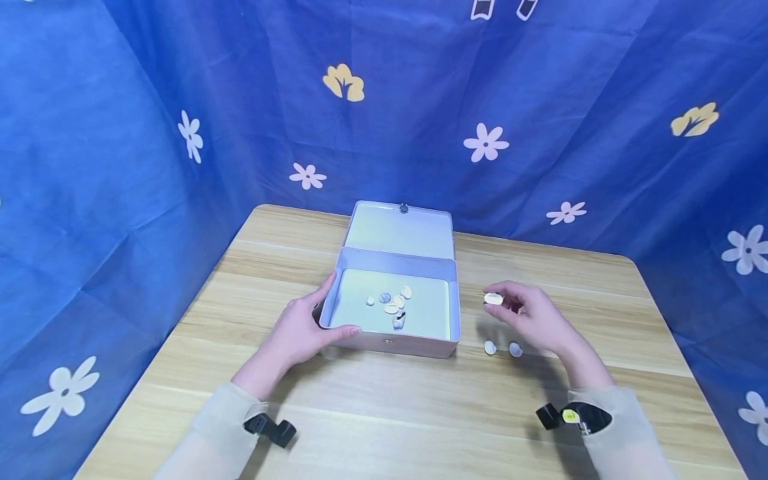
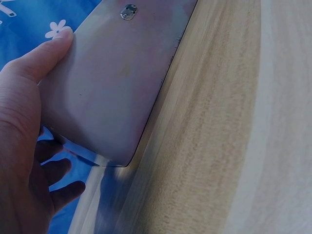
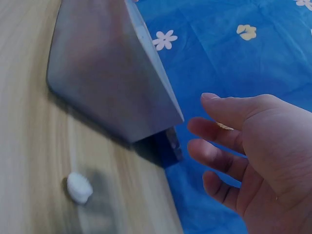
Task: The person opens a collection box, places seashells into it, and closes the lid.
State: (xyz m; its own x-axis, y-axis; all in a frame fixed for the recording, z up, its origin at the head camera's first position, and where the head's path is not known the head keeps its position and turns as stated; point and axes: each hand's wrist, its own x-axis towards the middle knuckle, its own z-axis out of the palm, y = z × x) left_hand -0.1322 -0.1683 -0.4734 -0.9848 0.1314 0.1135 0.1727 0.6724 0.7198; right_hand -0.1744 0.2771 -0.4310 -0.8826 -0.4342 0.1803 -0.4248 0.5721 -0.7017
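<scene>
A pale metal box (image 1: pixel 393 345) stands with its lid (image 1: pixel 401 230) raised at the back, and several small seashells (image 1: pixel 392 309) lie inside on its floor. My left hand (image 1: pixel 303 327) grips the front left corner; the thumb (image 2: pixel 46 56) lies on the front rim, and the other fingers are at the left side, some loosely bent. To the right of the box, my right hand (image 1: pixel 531 313) pinches a white seashell (image 1: pixel 494 299) above the table. In the right wrist view the right hand (image 3: pixel 248 151) hides most of that shell.
Two more shells lie on the table in front of my right hand, a left one (image 1: pixel 490 347) and a right one (image 1: pixel 515 349). The wooden table (image 1: pixel 384 413) ends at the back near a blue flowered curtain (image 1: pixel 408 133), which also hangs at both sides.
</scene>
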